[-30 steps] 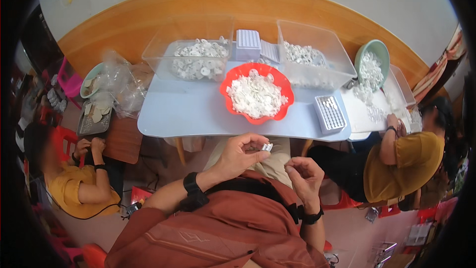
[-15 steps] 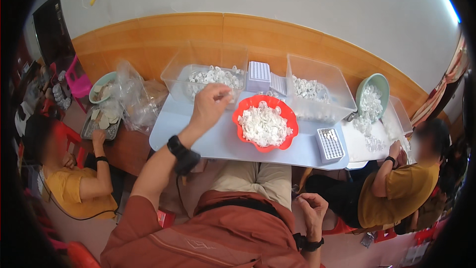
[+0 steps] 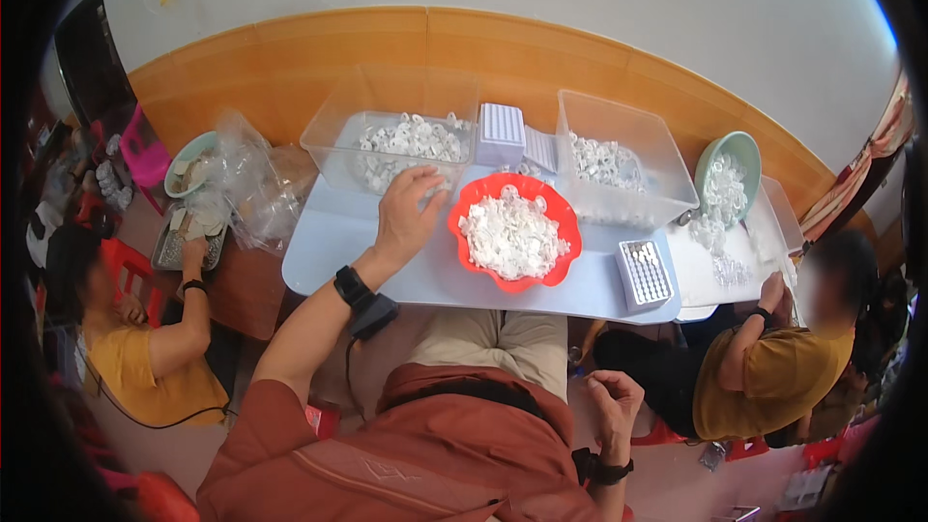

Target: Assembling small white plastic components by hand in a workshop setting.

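Note:
My left hand (image 3: 411, 211) is held over the pale blue table, left of a red scalloped bowl (image 3: 457, 237) heaped with small white plastic parts (image 3: 512, 232). Its fingers are bent, with a gap between thumb and fingertips, and nothing shows between them. Just beyond it is a clear plastic bin (image 3: 329, 150) holding white ring-like parts (image 3: 414, 138). My right hand (image 3: 616, 414) is off the table, beside my right thigh. Its thumb and fingers are curled together in a pinch; whatever they may hold is too small to see.
A white tray of small round slots (image 3: 644, 275) lies at the table's right front. Stacked trays (image 3: 502, 137) stand between the left bin and a second clear bin (image 3: 667, 174). A green bowl (image 3: 710, 150) tips over on the right. Co-workers in yellow sit at both sides (image 3: 164, 367).
My left hand's thumb and fingertips have parted somewhat, and it stays near the left bin. My right hand has barely moved. The view has shifted slightly.

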Action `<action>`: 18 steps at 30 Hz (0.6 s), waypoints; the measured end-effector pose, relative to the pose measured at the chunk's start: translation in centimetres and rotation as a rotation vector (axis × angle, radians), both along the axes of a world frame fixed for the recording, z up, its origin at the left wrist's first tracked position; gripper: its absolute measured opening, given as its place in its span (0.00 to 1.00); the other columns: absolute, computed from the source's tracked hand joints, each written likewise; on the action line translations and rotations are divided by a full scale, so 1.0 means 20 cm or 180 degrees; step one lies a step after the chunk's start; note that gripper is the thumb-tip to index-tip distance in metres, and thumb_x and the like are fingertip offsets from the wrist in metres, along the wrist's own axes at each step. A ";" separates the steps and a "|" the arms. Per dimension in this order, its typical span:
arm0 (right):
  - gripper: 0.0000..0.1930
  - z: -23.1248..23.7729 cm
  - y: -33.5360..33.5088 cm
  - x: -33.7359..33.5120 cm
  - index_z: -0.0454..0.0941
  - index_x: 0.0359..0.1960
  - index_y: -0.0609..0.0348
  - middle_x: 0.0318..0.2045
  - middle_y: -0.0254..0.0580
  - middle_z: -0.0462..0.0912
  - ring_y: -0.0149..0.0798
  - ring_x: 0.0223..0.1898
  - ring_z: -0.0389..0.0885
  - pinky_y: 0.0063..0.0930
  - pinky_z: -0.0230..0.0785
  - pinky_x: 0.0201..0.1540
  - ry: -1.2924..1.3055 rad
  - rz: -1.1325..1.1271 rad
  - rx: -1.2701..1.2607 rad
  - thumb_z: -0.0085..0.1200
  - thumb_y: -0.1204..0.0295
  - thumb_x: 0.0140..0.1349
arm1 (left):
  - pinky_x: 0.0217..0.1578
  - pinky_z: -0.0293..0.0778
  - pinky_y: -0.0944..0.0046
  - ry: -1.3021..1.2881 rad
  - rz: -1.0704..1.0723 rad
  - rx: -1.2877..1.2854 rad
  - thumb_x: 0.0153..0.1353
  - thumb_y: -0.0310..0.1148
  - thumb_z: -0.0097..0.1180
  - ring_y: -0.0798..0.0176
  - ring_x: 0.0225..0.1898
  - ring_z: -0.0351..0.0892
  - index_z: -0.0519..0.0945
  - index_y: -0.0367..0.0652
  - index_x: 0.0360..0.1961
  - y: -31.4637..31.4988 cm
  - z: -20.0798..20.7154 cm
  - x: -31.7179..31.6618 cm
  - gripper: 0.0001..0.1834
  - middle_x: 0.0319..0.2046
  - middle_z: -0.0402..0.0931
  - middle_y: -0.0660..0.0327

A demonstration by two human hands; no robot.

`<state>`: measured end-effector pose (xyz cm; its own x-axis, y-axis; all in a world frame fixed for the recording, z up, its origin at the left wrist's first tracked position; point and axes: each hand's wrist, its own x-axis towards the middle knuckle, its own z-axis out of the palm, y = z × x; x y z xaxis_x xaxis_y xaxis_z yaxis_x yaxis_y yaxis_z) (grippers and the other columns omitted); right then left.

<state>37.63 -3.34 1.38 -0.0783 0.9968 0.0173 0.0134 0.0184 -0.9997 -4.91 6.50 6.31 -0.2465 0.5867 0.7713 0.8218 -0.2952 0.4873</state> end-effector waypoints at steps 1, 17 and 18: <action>0.06 0.01 0.01 -0.01 0.84 0.39 0.68 0.32 0.40 0.87 0.29 0.34 0.85 0.22 0.78 0.42 0.0019 0.0038 0.0043 0.61 0.85 0.60 | 0.49 0.78 0.57 0.0006 -0.0041 -0.0041 0.57 0.25 0.65 0.48 0.48 0.82 0.84 0.37 0.44 -0.02 -0.06 0.03 0.13 0.48 0.81 0.51; 0.06 0.01 0.06 -0.17 0.84 0.40 0.67 0.35 0.40 0.87 0.30 0.36 0.85 0.23 0.80 0.42 -0.0211 0.0466 -0.0181 0.61 0.83 0.62 | 0.42 0.80 0.60 -0.1166 -0.0803 -0.0670 0.69 0.33 0.57 0.52 0.43 0.83 0.81 0.36 0.50 -0.10 -0.31 0.13 0.14 0.48 0.80 0.51; 0.06 0.01 0.07 -0.18 0.84 0.40 0.67 0.35 0.40 0.87 0.30 0.36 0.85 0.23 0.80 0.42 -0.0238 0.0425 -0.0179 0.61 0.83 0.62 | 0.42 0.78 0.61 -0.1170 -0.0801 -0.0684 0.70 0.35 0.56 0.53 0.44 0.82 0.82 0.37 0.50 -0.10 -0.33 0.12 0.14 0.49 0.80 0.51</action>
<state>34.04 -2.03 1.52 -0.2091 0.9767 -0.0492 0.0889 -0.0311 -0.9956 -2.47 4.52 -0.21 -0.3098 0.7993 0.5149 0.5004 -0.3235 0.8031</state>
